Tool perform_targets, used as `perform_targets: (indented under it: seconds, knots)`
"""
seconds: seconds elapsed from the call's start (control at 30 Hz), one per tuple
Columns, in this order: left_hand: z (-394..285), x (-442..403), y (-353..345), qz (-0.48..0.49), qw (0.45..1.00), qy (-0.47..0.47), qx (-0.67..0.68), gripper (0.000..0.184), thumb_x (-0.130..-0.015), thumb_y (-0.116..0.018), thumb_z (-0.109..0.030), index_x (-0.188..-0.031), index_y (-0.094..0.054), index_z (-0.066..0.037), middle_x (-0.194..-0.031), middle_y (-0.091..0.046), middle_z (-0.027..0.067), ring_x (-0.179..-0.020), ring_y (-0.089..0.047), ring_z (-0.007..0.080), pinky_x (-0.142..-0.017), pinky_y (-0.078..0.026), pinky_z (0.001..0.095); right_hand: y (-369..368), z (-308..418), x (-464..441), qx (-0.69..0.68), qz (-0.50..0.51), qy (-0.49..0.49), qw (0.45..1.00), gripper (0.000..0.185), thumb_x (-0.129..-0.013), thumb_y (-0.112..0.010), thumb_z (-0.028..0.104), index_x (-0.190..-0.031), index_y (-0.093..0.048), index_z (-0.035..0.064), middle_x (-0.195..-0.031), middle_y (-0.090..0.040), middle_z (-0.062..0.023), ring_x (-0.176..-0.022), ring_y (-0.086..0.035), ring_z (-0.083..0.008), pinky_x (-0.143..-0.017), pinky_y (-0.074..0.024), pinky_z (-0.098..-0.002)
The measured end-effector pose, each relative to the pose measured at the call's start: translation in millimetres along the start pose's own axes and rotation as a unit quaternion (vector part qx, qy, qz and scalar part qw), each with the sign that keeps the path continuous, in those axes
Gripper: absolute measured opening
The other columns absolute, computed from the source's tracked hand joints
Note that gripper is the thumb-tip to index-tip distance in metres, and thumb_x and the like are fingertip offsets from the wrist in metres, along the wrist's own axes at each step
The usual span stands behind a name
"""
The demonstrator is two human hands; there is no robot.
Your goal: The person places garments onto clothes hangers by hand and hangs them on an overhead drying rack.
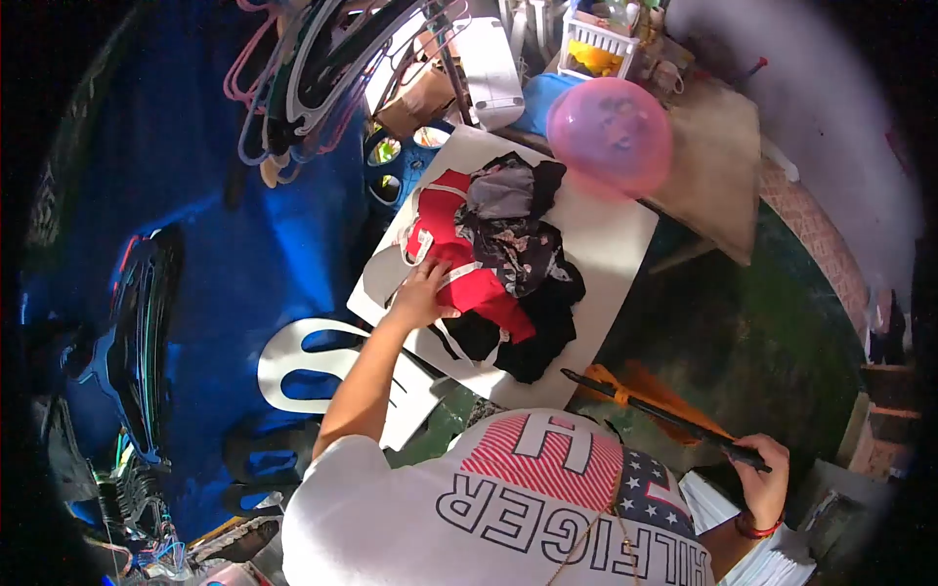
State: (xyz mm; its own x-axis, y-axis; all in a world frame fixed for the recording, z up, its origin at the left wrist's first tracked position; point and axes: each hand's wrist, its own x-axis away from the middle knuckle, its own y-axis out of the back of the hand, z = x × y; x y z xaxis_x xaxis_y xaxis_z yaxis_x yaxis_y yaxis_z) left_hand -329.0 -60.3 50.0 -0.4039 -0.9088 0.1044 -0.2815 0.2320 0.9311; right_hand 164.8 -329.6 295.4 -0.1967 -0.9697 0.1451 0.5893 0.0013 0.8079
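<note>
My left hand lies on the left edge of a clothes pile, fingers spread, touching a red garment with white trim. Beside it in the pile are a dark floral cloth, a grey piece and black cloth. The pile rests on a white board. At the lower right, my right hand is wrapped round the end of a thin black stick. Orange material hangs on the stick near its far end, off the board's lower right edge.
Hangers hang at the upper left, with more hangers at far left. A pink balloon sits by a wooden table, near a white basket. A white chair stands left of the board.
</note>
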Motion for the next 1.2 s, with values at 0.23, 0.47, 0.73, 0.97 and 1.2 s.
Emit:
perform_targets:
  seconds: [0.23, 0.47, 0.73, 0.97, 1.2]
  knots:
    - [14, 19, -23, -0.126, 0.687, 0.346, 0.626, 0.056, -0.079, -0.075, -0.023, -0.125, -0.051, -0.002, -0.088, -0.064, 0.0036, -0.074, -0.058, 0.0112, -0.063, -0.044, 0.0240, -9, 2, -27, -0.033, 0.039, 0.053, 0.997, 0.014, -0.069, -0.064, 0.000, -0.083, -0.064, -0.0001, -0.073, -0.061, -0.0137, -0.069, -0.061, -0.0277, -0.063, -0.0451, -0.0326]
    - [-16, 8, 5, -0.161, 0.808, 0.222, 0.521, 0.012, -0.084, -0.068, -0.012, -0.081, -0.058, -0.008, -0.075, -0.059, 0.0003, -0.067, -0.051, 0.0085, -0.061, -0.039, 0.0227, -16, -10, -40, -0.192, -0.104, -0.110, 0.970, 0.023, -0.097, -0.049, 0.013, -0.080, -0.057, -0.0013, -0.063, -0.051, -0.0013, -0.055, -0.046, -0.0069, -0.050, -0.0369, -0.0227]
    - [-50, 53, 5, 0.029, 0.422, 0.095, 0.901, 0.049, -0.095, -0.046, -0.020, -0.139, -0.036, -0.002, -0.135, -0.049, 0.0154, -0.124, -0.050, 0.0259, -0.102, -0.043, 0.0381, -23, -8, -32, -0.286, -0.094, -0.122, 0.946, 0.018, -0.098, -0.049, 0.014, -0.089, -0.055, -0.0001, -0.068, -0.050, 0.0003, -0.056, -0.046, -0.0061, -0.053, -0.0381, -0.0216]
    - [-65, -32, -18, 0.136, 0.609, 0.246, 0.742, 0.048, -0.091, -0.062, -0.034, -0.124, -0.050, -0.002, -0.118, -0.061, 0.0120, -0.104, -0.062, 0.0210, -0.073, -0.051, 0.0266, -41, 6, -47, -0.362, -0.051, -0.099, 0.925, 0.014, -0.094, -0.050, 0.012, -0.089, -0.054, -0.0006, -0.069, -0.052, -0.0031, -0.057, -0.051, -0.0119, -0.053, -0.0399, -0.0252]
    - [-84, -71, -25, 0.109, 0.919, 0.174, 0.337, 0.051, -0.081, -0.066, -0.051, -0.085, -0.069, 0.000, -0.081, -0.069, 0.0153, -0.080, -0.069, 0.0249, -0.069, -0.051, 0.0334, -39, 14, -58, -0.505, -0.034, -0.071, 0.859, 0.012, -0.088, -0.046, 0.011, -0.090, -0.053, 0.0013, -0.075, -0.057, -0.0075, -0.061, -0.056, -0.0163, -0.055, -0.0426, -0.0285]
